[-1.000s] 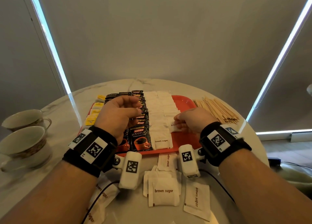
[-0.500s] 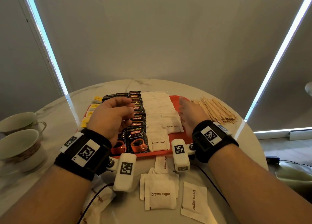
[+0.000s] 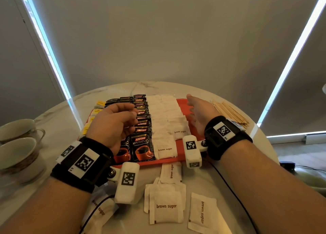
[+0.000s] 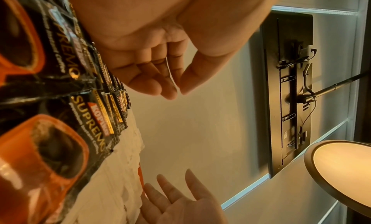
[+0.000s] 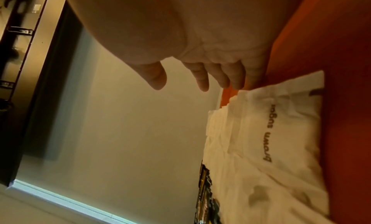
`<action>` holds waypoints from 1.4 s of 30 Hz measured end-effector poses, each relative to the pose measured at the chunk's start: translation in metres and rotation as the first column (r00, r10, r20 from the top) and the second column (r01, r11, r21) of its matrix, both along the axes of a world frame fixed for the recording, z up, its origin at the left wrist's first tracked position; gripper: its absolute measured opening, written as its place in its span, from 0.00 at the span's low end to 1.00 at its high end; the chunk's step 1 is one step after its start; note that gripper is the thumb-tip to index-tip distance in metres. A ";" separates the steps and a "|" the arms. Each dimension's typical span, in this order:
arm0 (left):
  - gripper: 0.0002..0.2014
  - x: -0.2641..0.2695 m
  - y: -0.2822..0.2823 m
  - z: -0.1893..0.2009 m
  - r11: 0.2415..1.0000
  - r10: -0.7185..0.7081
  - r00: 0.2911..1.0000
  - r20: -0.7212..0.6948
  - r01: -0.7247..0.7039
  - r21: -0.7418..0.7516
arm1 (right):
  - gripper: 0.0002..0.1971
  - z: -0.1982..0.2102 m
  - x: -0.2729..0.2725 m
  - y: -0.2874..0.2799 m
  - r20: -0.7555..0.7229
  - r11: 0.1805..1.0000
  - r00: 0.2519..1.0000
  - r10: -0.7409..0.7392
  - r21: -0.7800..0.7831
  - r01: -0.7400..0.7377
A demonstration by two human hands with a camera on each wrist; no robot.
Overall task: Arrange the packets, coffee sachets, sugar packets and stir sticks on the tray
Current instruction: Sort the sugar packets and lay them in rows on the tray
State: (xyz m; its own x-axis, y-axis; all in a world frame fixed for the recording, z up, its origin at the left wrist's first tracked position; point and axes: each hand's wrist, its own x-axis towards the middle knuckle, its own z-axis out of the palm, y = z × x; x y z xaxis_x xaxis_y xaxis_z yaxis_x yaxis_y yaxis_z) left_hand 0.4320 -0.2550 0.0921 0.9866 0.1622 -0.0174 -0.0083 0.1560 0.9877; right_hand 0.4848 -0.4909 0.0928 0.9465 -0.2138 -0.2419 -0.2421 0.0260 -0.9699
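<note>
A round marble worktop (image 3: 176,87) is seen before grey blinds, with light strips at both sides. On it a red tray (image 3: 183,104) is set, and on the tray the yellow packets (image 3: 100,103), two rows of black coffee sachets (image 3: 142,145) and two rows of white sugar packets (image 3: 165,150) are laid overlapping.

The right hand (image 3: 199,110) is held over the bare right strip of the tray, fingers straight and spread, with nothing in it. The stir sticks (image 3: 229,112) lie in a loose heap on the worktop just to the right of this grip, outside the tray; their long axis runs away from the person and a little leftward, about parallel to the tray's right edge. The right hand is clearly the nearer one, so it is judged that the sticks should be taken by it and moved leftward onto the bare strip.

The left hand (image 3: 114,122) is held above the coffee sachets with fingers loosely curled; in the left wrist view thumb and fingertips (image 4: 170,90) nearly meet and nothing is held between them.

Behind both wrists, toward the person, loose sugar packets (image 3: 166,205) are lying on the worktop, not yet placed. To the far left of the left grip two cups (image 3: 17,151) are standing. Nothing is seen between the right grip and the sticks; only the tray rim must be passed.
</note>
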 end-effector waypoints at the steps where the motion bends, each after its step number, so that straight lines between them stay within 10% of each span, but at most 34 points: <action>1: 0.10 -0.001 0.000 0.002 1.000 -0.009 1.000 -0.001 0.009 -0.011 | 0.29 0.001 -0.004 0.001 0.034 0.998 0.999 0.002 -0.058 -0.001; 8: 0.07 -0.014 0.009 0.039 0.965 0.012 0.999 0.038 -0.001 -0.261 | 0.13 0.024 -0.058 0.034 0.163 0.808 0.916 0.366 -0.545 -0.226; 14: 0.08 -0.057 0.011 0.054 0.980 -0.114 0.993 0.021 0.109 0.168 | 0.11 0.034 -0.113 0.057 -0.159 0.388 0.744 0.648 -0.772 -0.503; 18: 0.13 -0.096 0.037 0.040 0.695 -0.270 0.940 -0.208 0.340 0.633 | 0.17 0.032 -0.139 0.058 -0.315 0.131 0.717 0.621 -0.861 -0.492; 25: 0.34 -0.156 0.061 0.028 0.021 -0.193 0.832 -0.520 0.533 0.846 | 0.37 0.025 -0.168 0.055 -0.569 -0.172 0.625 0.534 -0.797 -0.578; 30: 0.48 -0.158 0.047 0.015 -0.116 -0.166 0.831 -0.531 0.518 0.847 | 0.34 0.021 -0.176 0.084 -0.547 -0.254 0.578 0.606 -0.821 -0.511; 36: 0.22 -0.146 0.038 0.010 -0.083 -0.156 0.834 -0.530 0.523 0.848 | 0.31 0.024 -0.167 0.103 -0.537 -0.252 0.581 0.612 -0.829 -0.500; 39: 0.12 -0.150 0.035 0.017 -0.033 -0.208 0.844 -0.495 0.500 0.866 | 0.24 0.031 -0.158 0.092 -0.453 -0.044 0.629 0.631 -0.831 -0.554; 42: 0.16 -0.159 0.025 0.024 0.212 -0.305 0.799 -0.519 0.588 0.780 | 0.21 0.043 -0.155 0.070 -0.345 0.217 0.704 0.621 -0.788 -0.577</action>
